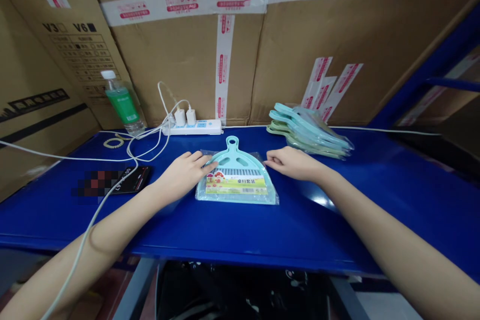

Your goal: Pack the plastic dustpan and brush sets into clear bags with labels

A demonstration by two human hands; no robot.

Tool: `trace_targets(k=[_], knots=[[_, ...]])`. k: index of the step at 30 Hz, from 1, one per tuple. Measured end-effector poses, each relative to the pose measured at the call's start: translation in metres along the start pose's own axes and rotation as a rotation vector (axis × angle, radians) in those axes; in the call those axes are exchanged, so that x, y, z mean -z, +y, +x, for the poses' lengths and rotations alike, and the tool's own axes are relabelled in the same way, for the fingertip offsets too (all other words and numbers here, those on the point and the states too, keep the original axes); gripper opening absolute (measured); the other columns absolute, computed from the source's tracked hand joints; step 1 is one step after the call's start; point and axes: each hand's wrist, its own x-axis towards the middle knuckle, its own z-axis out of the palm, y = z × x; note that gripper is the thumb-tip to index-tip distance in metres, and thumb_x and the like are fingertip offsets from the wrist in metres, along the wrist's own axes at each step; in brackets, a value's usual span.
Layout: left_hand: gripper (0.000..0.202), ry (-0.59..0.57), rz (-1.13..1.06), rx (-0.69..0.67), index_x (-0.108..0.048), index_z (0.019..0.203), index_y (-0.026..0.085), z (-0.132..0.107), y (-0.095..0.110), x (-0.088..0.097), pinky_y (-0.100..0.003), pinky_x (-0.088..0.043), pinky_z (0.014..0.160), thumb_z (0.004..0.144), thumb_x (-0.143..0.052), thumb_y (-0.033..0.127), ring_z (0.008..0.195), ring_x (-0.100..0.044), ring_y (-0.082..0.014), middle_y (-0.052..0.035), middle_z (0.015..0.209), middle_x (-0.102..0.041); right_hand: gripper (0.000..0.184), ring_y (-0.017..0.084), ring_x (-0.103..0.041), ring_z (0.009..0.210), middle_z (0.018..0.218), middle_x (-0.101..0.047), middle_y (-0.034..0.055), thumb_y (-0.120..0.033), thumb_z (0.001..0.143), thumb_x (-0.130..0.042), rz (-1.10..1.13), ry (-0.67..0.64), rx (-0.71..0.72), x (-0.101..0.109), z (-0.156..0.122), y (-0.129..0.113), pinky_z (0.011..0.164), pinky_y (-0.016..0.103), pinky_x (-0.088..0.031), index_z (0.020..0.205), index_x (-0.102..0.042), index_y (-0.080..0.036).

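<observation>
A light-blue dustpan (236, 160) lies flat on the blue table in a clear plastic bag, handle pointing away from me. A striped brush and a printed label card (236, 185) show through the plastic. At the bag's left edge, my left hand (187, 175) is closed on it, with the thumb over the dustpan's side. My right hand (292, 162) has its fingers curled in a pinch at the bag's right edge. Beyond it, a stack of bagged dustpans (307, 130), light blue over green, rests against the cardboard.
At the back stands a white power strip (193, 127) with two chargers. A green-labelled bottle (125, 105) is at back left. White cables cross the left side and my left forearm. A dark flat box (131, 180) lies left. Taped cardboard (168, 60) walls the back.
</observation>
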Motion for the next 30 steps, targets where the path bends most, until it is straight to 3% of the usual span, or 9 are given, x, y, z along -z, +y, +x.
trace_targets(k=[6,14,23,30], knots=[[0.041,-0.005,-0.003,0.007,-0.055,0.124,0.02,-0.0012,-0.0002,0.0016,-0.034,-0.045,0.084,0.087,-0.042,0.005,0.109,-0.054,-0.0228,-0.0102,0.123,-0.059,0.028,0.015,-0.046,0.052,0.056,-0.052,0.0005,-0.027,0.087,-0.042,0.003,0.008,0.009,0.0002,0.0001,-0.0006,0.052,0.027,-0.028,0.06,-0.035,-0.023],[0.053,0.032,-0.087,-0.163,-0.05,0.129,0.022,-0.0018,0.0021,0.0022,-0.035,-0.046,0.086,0.083,-0.04,-0.001,0.107,-0.057,-0.0209,-0.0076,0.125,-0.058,0.029,0.016,-0.044,0.054,0.057,-0.05,0.0004,-0.026,0.088,-0.042,0.005,-0.017,-0.007,0.0029,-0.0004,-0.0029,0.053,0.028,-0.028,0.06,-0.034,-0.023],[0.051,-0.008,-0.059,-0.111,-0.053,0.126,0.021,-0.0038,0.0022,0.0026,-0.035,-0.05,0.083,0.08,-0.042,0.001,0.1,-0.062,-0.0217,-0.0096,0.12,-0.061,0.026,0.016,-0.047,0.055,0.058,-0.053,0.0009,-0.026,0.087,-0.042,0.019,-0.019,-0.01,0.0032,-0.0011,-0.0036,0.054,0.027,-0.029,0.062,-0.036,-0.023],[0.05,-0.1,0.019,0.036,-0.053,0.125,0.014,-0.0052,0.0019,0.0033,-0.036,-0.052,0.082,0.079,-0.04,-0.002,0.1,-0.061,-0.0236,-0.012,0.112,-0.062,0.026,0.014,-0.046,0.054,0.056,-0.05,-0.001,-0.025,0.086,-0.043,0.016,0.0,-0.01,0.0019,-0.0004,-0.0028,0.053,0.025,-0.029,0.061,-0.037,-0.022]])
